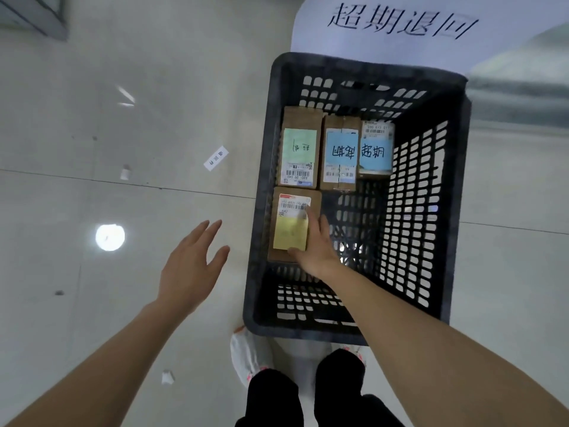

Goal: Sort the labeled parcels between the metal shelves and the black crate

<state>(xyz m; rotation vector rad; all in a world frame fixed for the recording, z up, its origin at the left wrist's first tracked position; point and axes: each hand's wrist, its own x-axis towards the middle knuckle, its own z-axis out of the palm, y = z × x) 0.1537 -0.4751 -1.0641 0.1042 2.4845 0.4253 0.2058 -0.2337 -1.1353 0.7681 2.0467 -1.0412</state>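
The black crate point(431, 211) stands on the floor in front of me. Along its far side lie three brown parcels: one with a green label point(300, 149) and two with blue labels point(340, 155) point(376, 152). A fourth parcel with a yellow label point(289, 229) lies at the near left of the crate floor. My right hand point(314, 245) reaches into the crate and rests on that parcel's near right corner. Its fingers are straight across the label and the thumb lies along the near edge. My left hand point(191, 266) hovers spread out over the floor, left of the crate, holding nothing.
A white sheet with large black characters point(400, 23) lies beyond the crate. A small paper label point(216, 158) and paper scraps point(124, 173) point(167, 377) lie on the pale tiled floor. A metal shelf corner point(34, 13) shows at top left. My feet are just behind the crate.
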